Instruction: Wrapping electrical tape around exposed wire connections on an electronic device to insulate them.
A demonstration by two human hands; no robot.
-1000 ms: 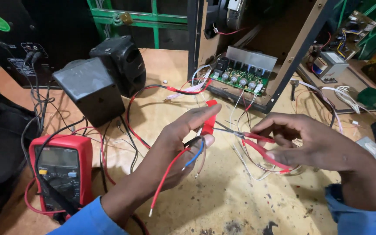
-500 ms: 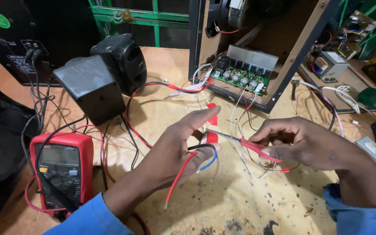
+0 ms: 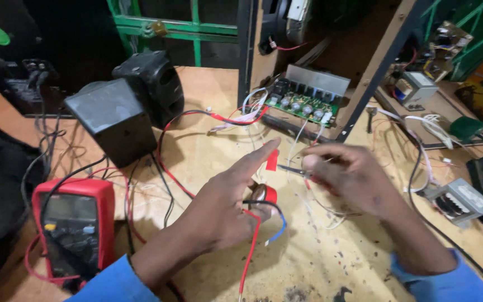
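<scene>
The roll of tape [image 3: 266, 194] in the left hand [image 3: 225, 210] is red, with red, black and blue wires [image 3: 258, 223] beneath it. At nine o'clock from it lies a red multimeter [image 3: 74, 226] with a grey screen. At twelve o'clock, a green circuit board [image 3: 303, 103]. The speakers [image 3: 124, 112] are black, the sleeves [image 3: 113, 282] blue, the bench [image 3: 213, 151] tan.

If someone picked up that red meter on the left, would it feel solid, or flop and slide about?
The red meter looks like a stiff, blocky case, so it would probably lift as one piece. It lies flat on the bench, so it seems unlikely to roll. Its black leads look floppy and would likely trail and snag.
</scene>
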